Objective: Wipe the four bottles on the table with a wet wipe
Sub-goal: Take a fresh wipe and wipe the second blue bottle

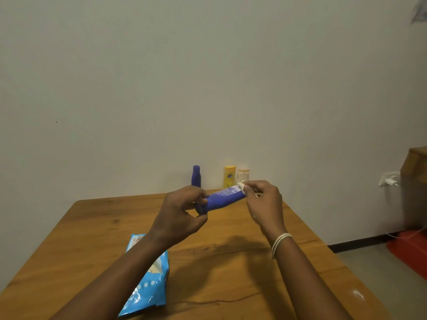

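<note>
Blue cylindrical bottle (223,199), perhaps plastic.

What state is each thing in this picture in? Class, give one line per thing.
Blue bottle: lifted, tilted, cap end in the left hand.
Wet wipe: bunched, pressed to the bottle's base by the right hand.
Second blue bottle: upright, capped.
Yellow bottle: upright.
Pale bottle: upright.
Wipes pack: lying flat.
</note>
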